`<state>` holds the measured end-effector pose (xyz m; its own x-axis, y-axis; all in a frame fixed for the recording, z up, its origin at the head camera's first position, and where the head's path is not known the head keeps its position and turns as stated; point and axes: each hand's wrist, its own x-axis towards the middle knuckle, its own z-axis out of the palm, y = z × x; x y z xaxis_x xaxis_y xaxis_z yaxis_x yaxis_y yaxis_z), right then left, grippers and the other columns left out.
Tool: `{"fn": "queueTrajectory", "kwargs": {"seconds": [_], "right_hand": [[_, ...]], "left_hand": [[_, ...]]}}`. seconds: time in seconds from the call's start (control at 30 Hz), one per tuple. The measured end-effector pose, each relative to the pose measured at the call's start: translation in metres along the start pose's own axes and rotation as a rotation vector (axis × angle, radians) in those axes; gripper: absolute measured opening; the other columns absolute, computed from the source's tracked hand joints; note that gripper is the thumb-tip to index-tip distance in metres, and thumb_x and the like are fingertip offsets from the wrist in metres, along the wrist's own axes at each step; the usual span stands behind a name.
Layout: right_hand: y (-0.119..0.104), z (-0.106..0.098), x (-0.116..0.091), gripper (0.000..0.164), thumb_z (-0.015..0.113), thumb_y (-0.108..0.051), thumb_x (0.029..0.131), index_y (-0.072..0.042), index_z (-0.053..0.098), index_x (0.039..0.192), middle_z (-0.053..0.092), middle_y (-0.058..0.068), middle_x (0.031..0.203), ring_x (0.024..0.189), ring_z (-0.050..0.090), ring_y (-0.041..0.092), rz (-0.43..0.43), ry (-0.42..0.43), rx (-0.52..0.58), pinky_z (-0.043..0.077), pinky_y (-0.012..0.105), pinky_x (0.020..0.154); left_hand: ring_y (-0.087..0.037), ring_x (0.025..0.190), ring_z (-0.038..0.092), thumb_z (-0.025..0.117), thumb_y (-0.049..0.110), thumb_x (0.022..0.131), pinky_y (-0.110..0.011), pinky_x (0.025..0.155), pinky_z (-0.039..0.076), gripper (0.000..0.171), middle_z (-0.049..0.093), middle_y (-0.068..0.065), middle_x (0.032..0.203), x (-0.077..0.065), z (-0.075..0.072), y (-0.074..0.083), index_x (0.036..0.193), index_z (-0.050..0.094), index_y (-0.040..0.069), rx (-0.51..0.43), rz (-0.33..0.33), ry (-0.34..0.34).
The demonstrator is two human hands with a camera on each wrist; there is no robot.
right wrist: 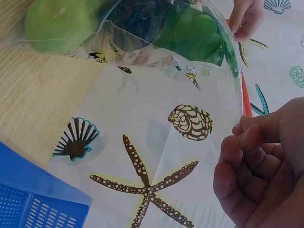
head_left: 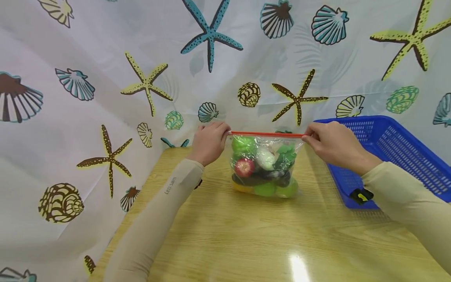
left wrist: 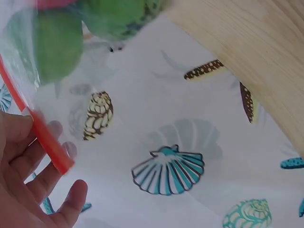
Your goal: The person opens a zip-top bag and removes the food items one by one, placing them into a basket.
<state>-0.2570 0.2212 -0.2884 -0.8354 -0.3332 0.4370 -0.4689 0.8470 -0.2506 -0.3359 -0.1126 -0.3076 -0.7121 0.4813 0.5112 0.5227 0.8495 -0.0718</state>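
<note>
A clear zip bag [head_left: 264,137] with a red strip along its top is held upright on the table, filled with fruit and vegetables. Through the plastic show a red apple [head_left: 244,167], a white vegetable [head_left: 266,158], green leaves [head_left: 285,156] and several green round pieces along the bottom. My left hand [head_left: 210,143] pinches the left end of the red strip; the left wrist view shows the thumb and fingers on either side of it. At the opposite end, my right hand [head_left: 334,145] pinches the other top corner between thumb and curled fingers. The strip runs taut between both hands.
A blue plastic basket [head_left: 347,192] with perforated walls stands to the right, partly behind my right forearm. The wooden table [head_left: 225,231] ends at the left and back against a hanging cloth [head_left: 105,98] printed with shells and starfish.
</note>
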Motion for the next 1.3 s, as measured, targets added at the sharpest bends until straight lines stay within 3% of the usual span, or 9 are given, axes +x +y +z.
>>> {"fn": "queueTrajectory", "kwargs": {"seconds": [0.23, 0.47, 0.63, 0.8, 0.97, 1.03, 1.13, 1.23, 1.3], "right_hand": [[0.002, -0.001, 0.000, 0.014, 0.059, -0.020, 0.095, -0.009, 0.067, 0.094, 0.065, 0.003, 0.068, 0.047, 0.050, 0.011, -0.003, -0.005, 0.002, 0.044, 0.037, 0.048], [0.004, -0.001, 0.001, 0.015, 0.059, -0.021, 0.095, -0.009, 0.067, 0.094, 0.063, 0.002, 0.066, 0.046, 0.049, 0.011, -0.003, 0.004, -0.001, 0.044, 0.037, 0.047], [0.008, -0.001, -0.002, 0.015, 0.059, -0.021, 0.095, -0.009, 0.068, 0.094, 0.062, 0.001, 0.064, 0.045, 0.047, 0.012, 0.011, 0.005, -0.011, 0.042, 0.036, 0.046], [0.010, -0.001, -0.001, 0.015, 0.059, -0.020, 0.095, -0.009, 0.068, 0.094, 0.061, 0.001, 0.062, 0.044, 0.047, 0.012, 0.004, -0.004, -0.026, 0.041, 0.036, 0.046], [0.011, -0.002, 0.002, 0.013, 0.060, -0.019, 0.094, -0.009, 0.069, 0.094, 0.063, 0.001, 0.065, 0.046, 0.048, 0.011, -0.017, -0.011, -0.039, 0.042, 0.036, 0.047], [0.011, -0.002, 0.003, 0.013, 0.060, -0.018, 0.094, -0.009, 0.069, 0.095, 0.063, 0.001, 0.064, 0.045, 0.047, 0.012, -0.021, -0.018, -0.046, 0.041, 0.036, 0.046], [0.011, -0.002, 0.006, 0.014, 0.060, -0.018, 0.093, -0.008, 0.070, 0.095, 0.064, 0.002, 0.067, 0.047, 0.048, 0.012, -0.033, -0.023, -0.061, 0.042, 0.037, 0.047], [0.011, -0.004, 0.009, 0.014, 0.060, -0.018, 0.093, -0.009, 0.070, 0.095, 0.067, 0.004, 0.073, 0.051, 0.051, 0.012, -0.040, -0.029, -0.072, 0.045, 0.040, 0.050], [0.011, -0.006, 0.010, 0.013, 0.060, -0.018, 0.093, -0.010, 0.071, 0.094, 0.068, 0.004, 0.076, 0.055, 0.053, 0.013, -0.043, -0.032, -0.084, 0.047, 0.042, 0.053]], "left_hand": [[-0.017, 0.097, 0.051, 0.051, 0.026, 0.100, -0.045, 0.081, 0.043, 0.018, 0.063, 0.003, 0.108, -0.011, -0.003, -0.026, 0.109, 0.065, 0.019, -0.006, -0.046, -0.002], [-0.016, 0.089, 0.052, 0.049, 0.025, 0.100, -0.043, 0.074, 0.046, 0.018, 0.062, 0.002, 0.104, -0.015, 0.001, -0.028, 0.110, 0.062, 0.017, -0.087, -0.077, -0.008], [-0.008, 0.080, 0.055, 0.049, 0.030, 0.098, -0.033, 0.064, 0.052, 0.033, 0.059, 0.005, 0.101, -0.022, 0.014, -0.019, 0.129, 0.048, 0.016, -0.304, -0.183, -0.050], [-0.009, 0.085, 0.055, 0.050, 0.043, 0.096, -0.036, 0.074, 0.052, 0.066, 0.057, 0.002, 0.103, -0.028, 0.019, -0.012, 0.147, 0.020, 0.014, -0.594, -0.300, -0.130], [-0.016, 0.099, 0.052, 0.050, 0.054, 0.094, -0.043, 0.081, 0.050, 0.062, 0.055, -0.005, 0.112, -0.037, 0.029, -0.006, 0.137, 0.035, 0.012, -0.853, -0.344, -0.270], [-0.016, 0.109, 0.048, 0.052, 0.059, 0.090, -0.047, 0.087, 0.047, 0.065, 0.052, -0.006, 0.121, -0.041, 0.036, -0.004, 0.136, 0.038, 0.016, -0.906, -0.341, -0.350], [-0.017, 0.121, 0.039, 0.061, 0.064, 0.081, -0.052, 0.097, 0.040, 0.089, 0.043, -0.006, 0.137, -0.046, 0.044, 0.003, 0.148, 0.023, 0.021, -0.937, -0.325, -0.425], [-0.016, 0.127, 0.031, 0.073, 0.058, 0.073, -0.054, 0.103, 0.031, 0.106, 0.034, -0.004, 0.145, -0.047, 0.048, 0.013, 0.151, 0.011, 0.024, -0.966, -0.279, -0.411], [-0.015, 0.125, 0.034, 0.080, 0.048, 0.071, -0.052, 0.104, 0.031, 0.106, 0.036, -0.003, 0.144, -0.045, 0.047, 0.021, 0.150, 0.014, 0.023, -1.010, -0.231, -0.377]]}}
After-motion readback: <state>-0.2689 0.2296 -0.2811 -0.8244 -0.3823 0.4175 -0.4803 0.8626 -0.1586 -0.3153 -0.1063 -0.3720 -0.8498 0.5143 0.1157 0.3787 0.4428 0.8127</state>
